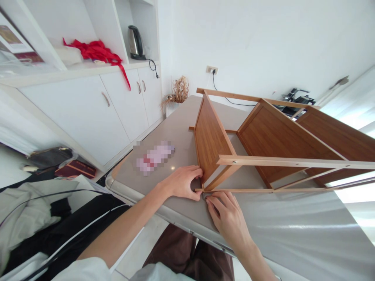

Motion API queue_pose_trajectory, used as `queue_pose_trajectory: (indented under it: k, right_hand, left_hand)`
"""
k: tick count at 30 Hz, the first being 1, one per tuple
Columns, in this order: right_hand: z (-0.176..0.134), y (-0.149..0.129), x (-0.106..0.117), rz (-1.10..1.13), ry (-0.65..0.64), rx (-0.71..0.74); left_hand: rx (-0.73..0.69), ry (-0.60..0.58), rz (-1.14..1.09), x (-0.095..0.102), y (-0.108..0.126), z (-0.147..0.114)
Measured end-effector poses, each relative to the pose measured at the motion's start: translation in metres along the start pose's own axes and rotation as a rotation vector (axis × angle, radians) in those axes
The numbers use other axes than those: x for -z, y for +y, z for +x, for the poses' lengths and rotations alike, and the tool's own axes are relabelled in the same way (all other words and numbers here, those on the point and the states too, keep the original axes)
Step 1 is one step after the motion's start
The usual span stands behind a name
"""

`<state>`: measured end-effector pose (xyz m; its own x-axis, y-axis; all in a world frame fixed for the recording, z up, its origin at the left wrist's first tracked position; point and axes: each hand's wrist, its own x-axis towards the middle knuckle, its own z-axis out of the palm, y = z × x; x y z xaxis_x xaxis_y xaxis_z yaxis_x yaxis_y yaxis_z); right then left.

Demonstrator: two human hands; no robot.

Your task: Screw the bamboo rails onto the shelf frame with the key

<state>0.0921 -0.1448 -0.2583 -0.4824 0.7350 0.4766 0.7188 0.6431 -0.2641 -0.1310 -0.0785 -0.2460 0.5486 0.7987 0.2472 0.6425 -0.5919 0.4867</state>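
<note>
A wooden shelf rack (215, 134) lies on its side on the grey table, its reddish-brown boards standing upright between pale wooden rails. My left hand (184, 181) curls round the near lower corner of the rack, fingers on the end board and thumb by the tip of the bottom rail (246, 191). Just right of it, my right hand (225, 208) pinches a small, greyish thing against the outer side of that rail, close to its end. The fingertips mostly cover this piece, so its kind is unclear.
Left of the rack, a blurred-out pink item (156, 156) lies on the table (178, 121). White cabinets (82, 113) hold a kettle (135, 43) and red ribbon (96, 50). Dried plants (180, 89) stand behind the table; clothes and cables (67, 199) lie at lower left.
</note>
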Motion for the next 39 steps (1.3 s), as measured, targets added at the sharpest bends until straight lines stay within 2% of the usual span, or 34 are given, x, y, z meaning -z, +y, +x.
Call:
queue_pose_trajectory:
  k: [8,22,30,39]
  right_hand:
    - [-0.0035,0.0032,0.0022,0.083,-0.035,0.003]
    - [-0.001,-0.001,0.0042,-0.108,-0.101,0.08]
    - [-0.0016,0.002,0.0003,-0.083,-0.138,0.056]
    - [-0.0005,0.0017,-0.0014,-0.036,-0.112,0.043]
  left_hand:
    - [-0.014,0.01,-0.016,-0.0011,-0.002,-0.0004]
    - [-0.005,0.002,-0.02,0.0001,-0.0005,0.0001]
    - [-0.024,0.012,-0.02,0.0002,-0.0008,-0.0002]
    - [-0.025,0.014,-0.019,0.0003,-0.0007,-0.0003]
